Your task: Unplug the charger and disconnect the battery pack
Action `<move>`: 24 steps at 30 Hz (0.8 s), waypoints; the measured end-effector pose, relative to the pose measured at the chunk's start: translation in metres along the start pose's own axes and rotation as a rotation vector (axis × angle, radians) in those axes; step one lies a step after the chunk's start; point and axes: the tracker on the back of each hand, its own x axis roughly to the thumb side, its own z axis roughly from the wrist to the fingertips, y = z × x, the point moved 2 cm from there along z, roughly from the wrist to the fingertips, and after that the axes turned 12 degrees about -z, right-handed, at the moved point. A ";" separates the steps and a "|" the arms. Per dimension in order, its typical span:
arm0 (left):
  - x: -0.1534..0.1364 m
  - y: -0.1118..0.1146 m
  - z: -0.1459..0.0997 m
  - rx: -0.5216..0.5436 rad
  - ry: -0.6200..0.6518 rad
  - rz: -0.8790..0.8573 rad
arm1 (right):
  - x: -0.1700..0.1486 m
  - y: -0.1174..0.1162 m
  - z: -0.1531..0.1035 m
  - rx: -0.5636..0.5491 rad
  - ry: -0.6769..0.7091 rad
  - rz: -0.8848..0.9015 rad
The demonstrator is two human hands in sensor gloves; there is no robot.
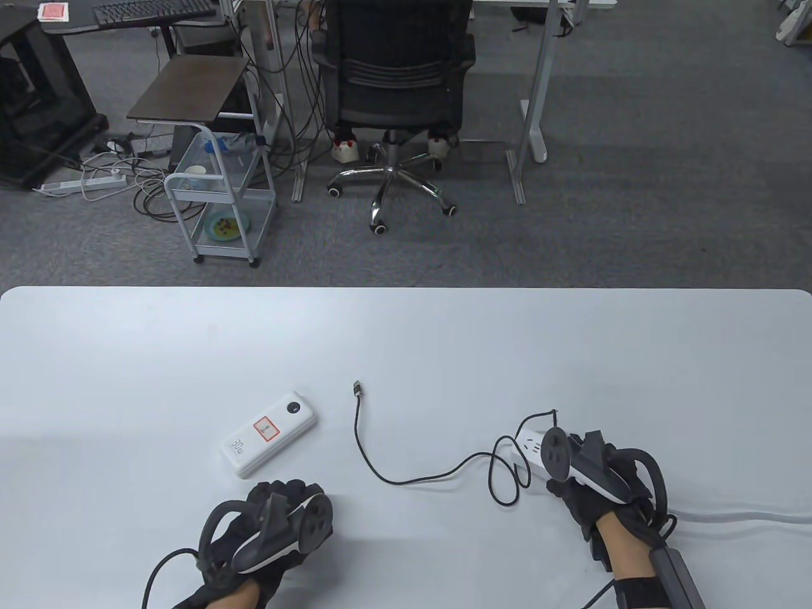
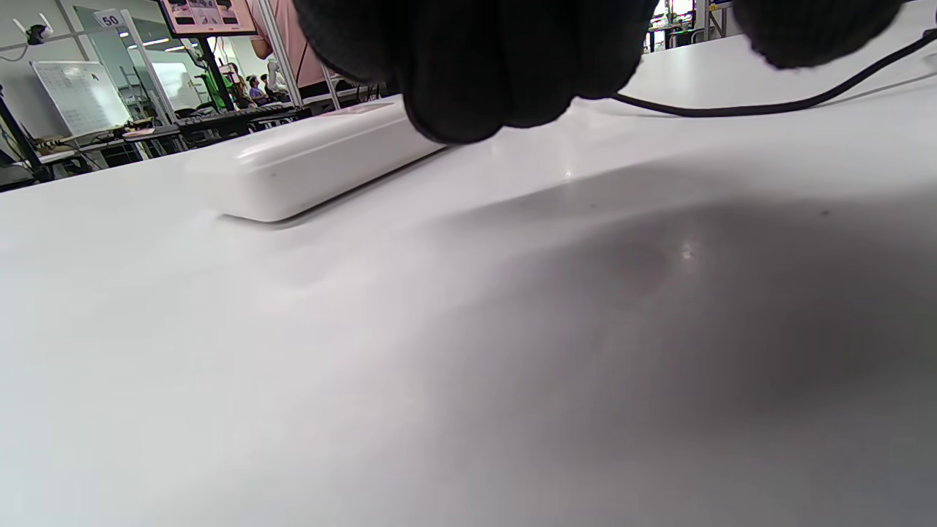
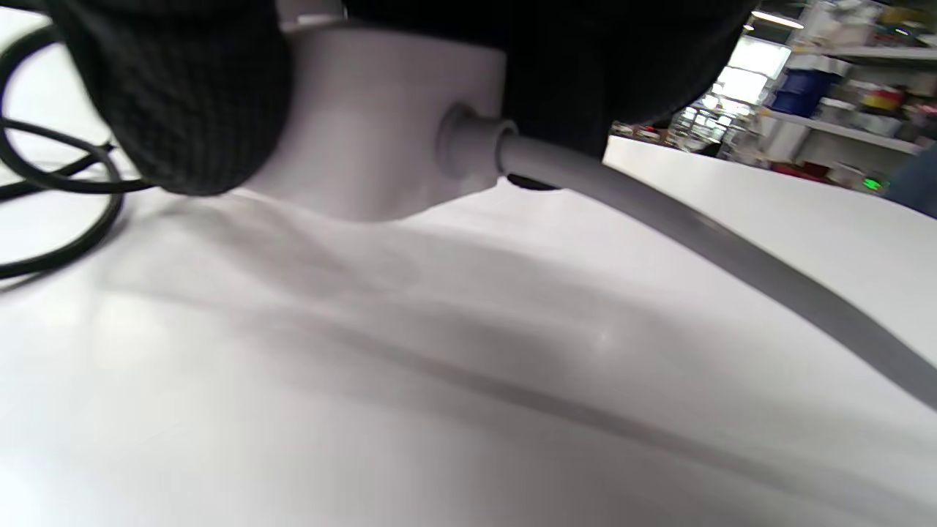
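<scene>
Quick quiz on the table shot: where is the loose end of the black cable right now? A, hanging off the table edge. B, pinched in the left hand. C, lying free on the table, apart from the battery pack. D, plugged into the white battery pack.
C: the black cable's connector lies bare on the table, with a clear gap to the battery pack, and the left hand is nowhere near it.
</scene>
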 end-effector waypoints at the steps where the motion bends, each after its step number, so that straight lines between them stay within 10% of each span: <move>1: -0.001 -0.003 -0.001 0.016 0.005 -0.024 | 0.003 0.003 -0.003 -0.001 0.019 -0.012; 24: -0.005 -0.009 -0.006 0.064 -0.002 -0.026 | 0.152 0.075 -0.056 -0.304 0.474 0.014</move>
